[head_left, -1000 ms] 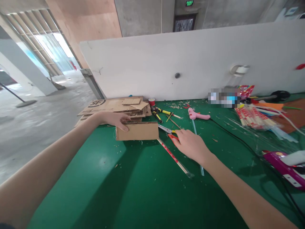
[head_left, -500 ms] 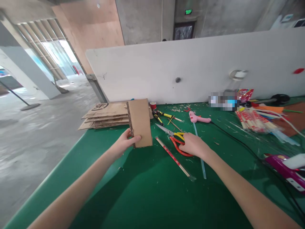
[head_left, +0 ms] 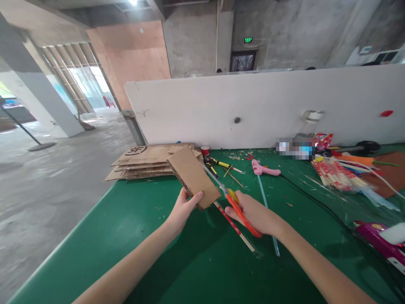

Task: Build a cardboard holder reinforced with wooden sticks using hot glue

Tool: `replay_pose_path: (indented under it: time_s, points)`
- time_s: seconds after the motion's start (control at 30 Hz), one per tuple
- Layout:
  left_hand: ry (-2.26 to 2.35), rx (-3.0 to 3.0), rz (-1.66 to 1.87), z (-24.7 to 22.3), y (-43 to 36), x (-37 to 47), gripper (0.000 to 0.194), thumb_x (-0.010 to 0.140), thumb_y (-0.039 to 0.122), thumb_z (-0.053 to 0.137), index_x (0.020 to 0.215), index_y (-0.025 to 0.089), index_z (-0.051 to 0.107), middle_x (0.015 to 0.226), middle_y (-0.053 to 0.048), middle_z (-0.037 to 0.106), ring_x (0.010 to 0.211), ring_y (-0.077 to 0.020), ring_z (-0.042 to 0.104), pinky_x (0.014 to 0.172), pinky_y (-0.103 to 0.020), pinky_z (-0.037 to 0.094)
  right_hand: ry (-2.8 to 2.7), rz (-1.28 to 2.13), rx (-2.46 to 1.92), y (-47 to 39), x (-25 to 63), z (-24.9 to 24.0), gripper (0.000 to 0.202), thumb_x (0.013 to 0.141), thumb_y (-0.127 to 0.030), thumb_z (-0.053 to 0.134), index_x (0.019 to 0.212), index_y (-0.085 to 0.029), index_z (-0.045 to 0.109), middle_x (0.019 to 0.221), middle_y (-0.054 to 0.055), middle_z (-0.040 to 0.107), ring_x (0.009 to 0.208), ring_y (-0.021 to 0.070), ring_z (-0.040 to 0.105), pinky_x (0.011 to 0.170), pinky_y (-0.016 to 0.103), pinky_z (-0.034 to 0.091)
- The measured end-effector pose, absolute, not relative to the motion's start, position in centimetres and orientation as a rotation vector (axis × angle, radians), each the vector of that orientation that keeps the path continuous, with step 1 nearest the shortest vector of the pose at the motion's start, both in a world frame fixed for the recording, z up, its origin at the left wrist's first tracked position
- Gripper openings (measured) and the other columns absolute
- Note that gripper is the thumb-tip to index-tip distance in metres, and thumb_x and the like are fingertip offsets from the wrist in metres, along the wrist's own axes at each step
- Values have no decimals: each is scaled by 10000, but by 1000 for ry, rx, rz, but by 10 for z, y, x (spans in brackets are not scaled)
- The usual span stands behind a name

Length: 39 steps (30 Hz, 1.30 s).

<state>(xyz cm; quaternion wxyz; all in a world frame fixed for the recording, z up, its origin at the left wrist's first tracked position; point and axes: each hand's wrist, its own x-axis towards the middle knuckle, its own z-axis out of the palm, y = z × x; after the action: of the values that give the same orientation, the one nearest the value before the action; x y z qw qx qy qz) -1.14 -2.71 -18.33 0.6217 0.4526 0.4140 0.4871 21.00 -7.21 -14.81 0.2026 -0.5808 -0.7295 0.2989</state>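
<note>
My left hand (head_left: pixel 186 207) grips a rectangular piece of cardboard (head_left: pixel 193 175) near its lower corner, thumb on top. The cardboard is tilted above the green table. Scissors (head_left: pixel 242 213) with red and yellow handles are in my right hand (head_left: pixel 253 211), their blades pointing up and left beside the cardboard's right edge. Whether the blades touch the cardboard I cannot tell. Under the scissors, a paper-wrapped pair of chopsticks (head_left: pixel 236 228) lies on the table (head_left: pixel 177 270).
Flattened cardboard (head_left: pixel 145 158) is stacked at the back left. Box cutters (head_left: pixel 218 162), a red spool (head_left: pixel 205 150) and a pink glue gun (head_left: pixel 264 169) with a black cord lie behind my hands. Wrapped chopsticks (head_left: pixel 332 173) and a purple tool (head_left: pixel 376 236) are at the right. A white partition (head_left: pixel 190 109) borders the back.
My right hand has lifted the scissors from the table and angled them toward the cardboard. The cardboard has turned from upright to slanting, its top leaning left. The view has tipped up slightly.
</note>
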Motion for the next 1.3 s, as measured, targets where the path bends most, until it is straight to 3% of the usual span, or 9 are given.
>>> replay_pose_path:
  time_s: [0.47,0.83,1.03,1.3]
  points:
    - [924,901,1162,-196,-35,-1,493,806,390,664,1203,203,438,1362,-107,500,1233,-274,497,1013,-427,447,-2131,777,-1693,-75,204,-145,412,828,-625,472,810,-216,430,860,51,572,711,171,547,619,303,426]
    - [909,920,1156,-201,-38,2,528,788,400,682,1225,232,438,1344,-85,523,1234,-251,501,1007,-391,453,-2239,600,-1694,-70,209,-154,403,849,-616,440,766,-222,417,788,36,579,661,177,527,580,306,382]
    - [923,938,1167,-204,-38,1,546,761,427,701,1204,220,458,1321,-97,538,1231,-272,500,1006,-419,449,-2258,727,-1747,-77,213,-142,402,819,-620,478,814,-221,426,813,50,586,658,178,542,571,302,397]
    - [905,958,1171,-205,-40,2,531,781,411,685,1215,210,454,1316,-103,541,1224,-273,504,1003,-414,453,-2262,622,-1801,-74,208,-147,435,834,-651,421,784,-219,428,791,58,607,647,197,574,546,306,397]
